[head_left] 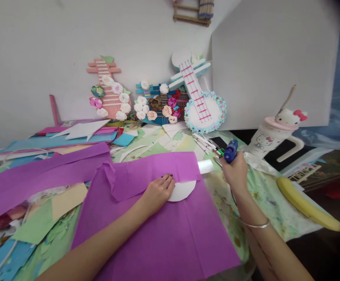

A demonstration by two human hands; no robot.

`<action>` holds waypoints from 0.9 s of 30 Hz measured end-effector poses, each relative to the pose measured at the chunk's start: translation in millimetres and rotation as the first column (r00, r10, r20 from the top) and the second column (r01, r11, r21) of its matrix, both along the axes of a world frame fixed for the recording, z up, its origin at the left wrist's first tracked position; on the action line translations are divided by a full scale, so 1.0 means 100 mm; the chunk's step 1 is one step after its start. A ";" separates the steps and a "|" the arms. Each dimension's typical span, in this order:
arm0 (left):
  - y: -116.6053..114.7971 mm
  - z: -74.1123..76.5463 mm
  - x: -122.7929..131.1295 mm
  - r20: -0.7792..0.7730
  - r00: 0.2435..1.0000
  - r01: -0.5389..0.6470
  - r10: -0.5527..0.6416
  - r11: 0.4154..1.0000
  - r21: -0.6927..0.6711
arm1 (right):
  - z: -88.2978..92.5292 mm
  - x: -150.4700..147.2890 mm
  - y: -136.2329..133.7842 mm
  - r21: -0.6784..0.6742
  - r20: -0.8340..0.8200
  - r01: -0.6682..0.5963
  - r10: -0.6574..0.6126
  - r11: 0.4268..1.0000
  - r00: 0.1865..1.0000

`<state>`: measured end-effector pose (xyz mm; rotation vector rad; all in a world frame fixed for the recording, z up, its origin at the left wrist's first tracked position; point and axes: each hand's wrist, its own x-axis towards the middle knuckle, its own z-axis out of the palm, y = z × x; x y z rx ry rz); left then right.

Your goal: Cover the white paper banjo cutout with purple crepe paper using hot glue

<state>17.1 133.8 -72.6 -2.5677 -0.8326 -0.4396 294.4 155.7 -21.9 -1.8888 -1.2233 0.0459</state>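
My left hand (pixel 159 193) lies on the purple crepe paper (pixel 146 238) with its fingers stretched out. The fingertips press down a folded strip of that paper where it overlaps a white cutout with a rounded edge (pixel 183 192). Part of the cutout is hidden under the strip, and a white tab (pixel 206 166) sticks out at the strip's right end. My right hand (pixel 237 173) is closed round a blue glue gun (pixel 231 151), held to the right of the paper. Its nozzle is hard to make out.
Decorated paper instruments, one with a white and blue body (pixel 205 113), lean at the wall. Markers (pixel 203 143) lie before them. A white cup (pixel 271 136) and a banana (pixel 307 205) are at right. Paper sheets (pixel 64 140) and a purple strip (pixel 47 175) spread across the left.
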 end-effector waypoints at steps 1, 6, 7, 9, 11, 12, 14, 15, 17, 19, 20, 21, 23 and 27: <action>-0.02 -0.02 0.01 0.011 1.000 -0.008 0.008 1.000 -0.001 | 0.06 -0.05 -0.03 0.035 0.005 0.002 -0.002 0.999 1.000; -0.09 -0.08 0.07 0.079 0.996 -0.042 0.040 0.999 0.023 | 0.10 -0.53 -0.12 0.013 -0.045 -0.545 0.545 0.838 0.837; -0.10 -0.09 0.09 0.094 0.995 -0.047 0.043 0.998 0.034 | 0.05 -0.63 -0.12 -0.021 -0.025 -0.625 0.625 0.780 0.781; -0.11 -0.09 0.10 0.133 0.990 -0.054 0.047 0.997 0.046 | -0.09 -0.78 -0.12 -0.077 0.008 -0.711 0.713 0.699 0.701; -0.10 -0.07 0.08 0.180 0.983 -0.043 0.039 0.999 0.021 | -0.22 -0.86 -0.11 -0.106 0.036 -0.716 0.722 0.690 0.691; -0.09 -0.06 0.06 0.204 0.978 -0.034 0.036 0.999 -0.012 | -0.28 -0.88 -0.11 -0.115 0.051 -0.701 0.709 0.704 0.704; -0.07 -0.01 0.01 0.239 0.970 -0.016 0.036 0.996 -0.085 | -0.36 -0.87 -0.10 -0.120 0.078 -0.665 0.675 0.737 0.734; -0.05 0.01 -0.01 0.246 0.968 -0.029 0.055 0.993 -0.112 | -0.38 -0.86 -0.10 -0.122 0.091 -0.653 0.663 0.748 0.743; -0.03 0.06 -0.05 0.222 0.966 -0.105 0.131 0.987 -0.124 | -0.40 -0.85 -0.10 -0.130 0.117 -0.639 0.651 0.758 0.750; -0.02 0.11 -0.05 0.150 0.962 -0.213 0.229 0.970 -0.114 | -0.40 -0.84 -0.10 -0.147 0.145 -0.631 0.647 0.762 0.748; -0.02 0.13 -0.05 0.109 0.955 -0.263 0.275 0.958 -0.117 | -0.40 -0.84 -0.10 -0.155 0.157 -0.630 0.648 0.761 0.745; -0.02 0.15 -0.04 0.069 0.948 -0.301 0.312 0.945 -0.131 | -0.39 -0.84 -0.10 -0.159 0.167 -0.630 0.650 0.760 0.741; -0.02 0.18 -0.04 0.005 0.927 -0.368 0.376 0.911 -0.187 | -0.38 -0.84 -0.09 -0.170 0.181 -0.625 0.647 0.762 0.740; -0.02 0.23 -0.07 -0.104 0.875 -0.481 0.472 0.829 -0.287 | -0.38 -0.81 -0.07 -0.205 0.213 -0.589 0.623 0.782 0.753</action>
